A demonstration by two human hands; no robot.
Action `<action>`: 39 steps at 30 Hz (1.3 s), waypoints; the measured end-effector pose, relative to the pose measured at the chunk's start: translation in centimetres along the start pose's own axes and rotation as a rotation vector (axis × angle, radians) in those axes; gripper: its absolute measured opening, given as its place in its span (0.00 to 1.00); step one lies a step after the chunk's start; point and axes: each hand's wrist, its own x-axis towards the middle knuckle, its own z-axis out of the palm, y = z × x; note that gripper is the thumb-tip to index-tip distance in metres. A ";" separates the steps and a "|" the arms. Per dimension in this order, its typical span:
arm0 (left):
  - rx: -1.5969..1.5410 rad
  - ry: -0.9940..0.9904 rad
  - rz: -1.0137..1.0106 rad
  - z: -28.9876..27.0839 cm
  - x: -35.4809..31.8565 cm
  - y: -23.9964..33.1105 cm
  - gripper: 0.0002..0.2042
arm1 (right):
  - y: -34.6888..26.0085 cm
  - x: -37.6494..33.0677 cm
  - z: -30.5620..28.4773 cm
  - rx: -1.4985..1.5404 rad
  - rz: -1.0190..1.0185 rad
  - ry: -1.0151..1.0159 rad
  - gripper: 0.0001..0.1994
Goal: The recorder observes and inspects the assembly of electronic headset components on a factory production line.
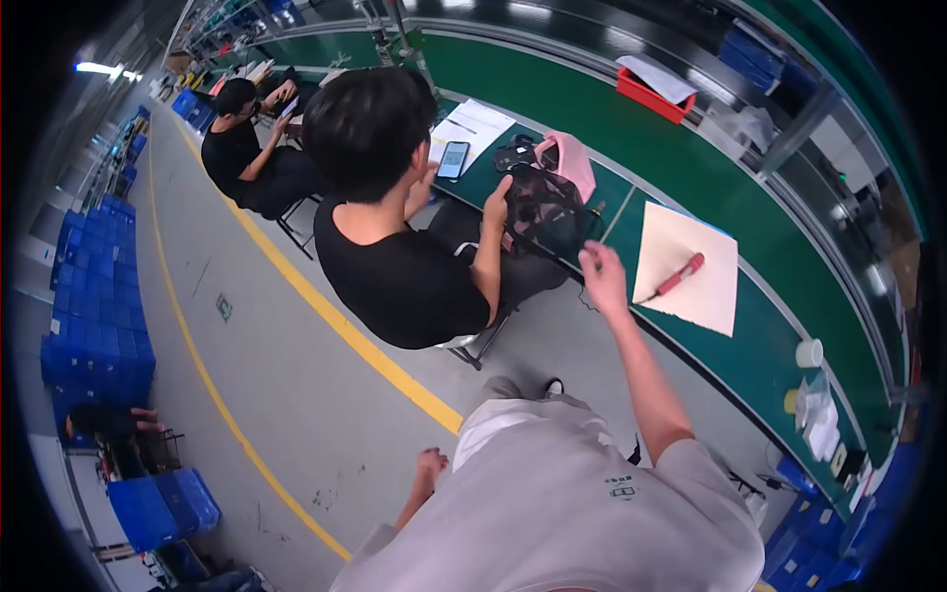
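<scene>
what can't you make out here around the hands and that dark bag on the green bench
Head view only:
- Right hand: raised near the dark bag, fingertips too small to show whether they pinch anything or touch the bag.
- Left hand: low by the hip, curled; its palm is turned away.
- Bag's inside: hidden by its own walls and the co-worker's hand.
- Red pen on the paper sheet: tip too small.

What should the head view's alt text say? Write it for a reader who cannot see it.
The person's right hand reaches toward the green workbench, near a dark mesh bag that a seated co-worker in black touches. Their left hand hangs low over the grey floor. A red pen lies on cream paper.
</scene>
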 end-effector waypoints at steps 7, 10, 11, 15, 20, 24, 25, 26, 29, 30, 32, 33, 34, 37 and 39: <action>0.551 0.179 0.525 17.9 10.8 1.6 0.09 | -8.3 19.0 2.3 -0.466 -0.459 0.166 0.29; -0.209 0.001 0.054 11.1 8.8 21.1 0.09 | -7.5 24.2 0.2 -0.890 -0.391 0.179 0.38; -0.788 -0.004 -0.063 10.8 9.8 21.3 0.10 | -8.2 24.7 -0.2 -0.964 -0.368 0.123 0.39; -1.294 0.161 -0.050 7.9 6.0 31.6 0.12 | -4.6 21.5 -5.2 -0.791 -0.048 -0.075 0.43; -1.389 0.179 -0.080 11.5 5.8 31.5 0.16 | 2.3 20.2 -4.2 0.104 0.176 -0.362 0.39; -1.341 0.226 -0.167 13.5 6.5 30.3 0.15 | -4.0 27.8 -2.9 -0.113 -0.061 -0.194 0.36; -1.325 0.233 -0.186 13.8 6.7 30.2 0.15 | -4.2 29.8 -2.5 -0.097 -0.174 -0.109 0.37; -1.314 0.244 -0.209 14.2 6.7 29.9 0.15 | -7.1 31.2 -2.2 -0.136 -0.184 -0.185 0.37; -1.281 0.271 -0.271 15.1 7.0 29.4 0.15 | -10.3 34.6 1.4 -0.246 -0.314 -0.266 0.38; -1.280 0.284 -0.293 15.3 6.9 29.3 0.14 | -10.9 35.6 2.9 -0.318 -0.443 -0.271 0.39; -1.275 0.302 -0.328 15.4 6.5 29.5 0.14 | -13.2 37.3 5.3 -0.384 -0.467 -0.277 0.39; -1.281 0.318 -0.348 15.4 6.1 29.5 0.14 | -14.4 38.0 6.5 -0.448 -0.490 -0.280 0.40; -1.294 0.324 -0.356 15.0 5.8 31.1 0.14 | -15.0 38.8 7.5 -0.449 -0.499 -0.293 0.40; -1.408 0.294 -0.269 12.9 4.6 38.1 0.14 | -15.8 40.8 10.0 -0.588 -0.519 -0.348 0.41; -1.414 0.306 -0.260 14.4 4.7 38.4 0.15 | -16.1 41.4 11.4 -0.608 -0.565 -0.389 0.41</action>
